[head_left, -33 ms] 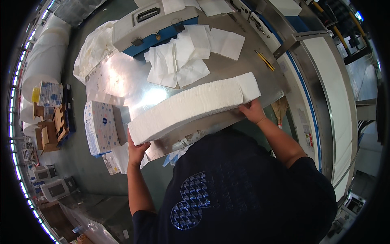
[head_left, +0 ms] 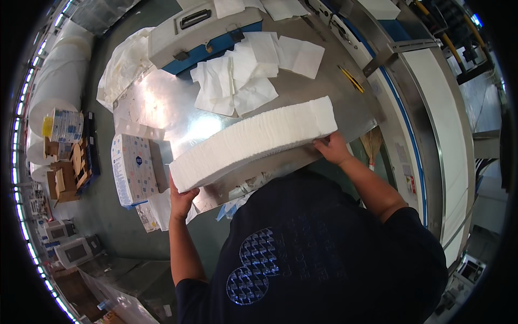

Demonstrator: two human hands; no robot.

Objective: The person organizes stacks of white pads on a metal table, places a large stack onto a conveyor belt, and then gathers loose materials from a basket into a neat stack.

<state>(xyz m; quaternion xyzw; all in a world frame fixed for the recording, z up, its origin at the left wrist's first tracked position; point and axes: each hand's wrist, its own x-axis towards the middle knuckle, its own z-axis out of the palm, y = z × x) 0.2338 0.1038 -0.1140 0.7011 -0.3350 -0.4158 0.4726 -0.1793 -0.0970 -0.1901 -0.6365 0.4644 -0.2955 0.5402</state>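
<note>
A long row of white folded paper towels (head_left: pixel 253 137) stretches between my hands, bowed in a slight arc over the metal table. My left hand (head_left: pixel 182 197) grips its left end, thumb on the near side and fingers around the end face. At the other end my right hand (head_left: pixel 332 148) presses in, with its thumb on the near lower edge and the other fingers largely hidden behind the end. Beyond the row lie several loose white sheets (head_left: pixel 234 81), spread over one another.
A grey and blue toolbox (head_left: pixel 199 40) stands at the far side of the metal table (head_left: pixel 345 108). Two yellow pencil-like sticks (head_left: pixel 352 79) lie to the right. A printed white pack (head_left: pixel 135 170) sits at the left edge. A conveyor-like machine (head_left: pixel 437 129) runs along the right.
The right-end section of the paper towels, earlier set apart by a visible gap line, now sits flush with the rest. My right hand has shifted slightly left.
</note>
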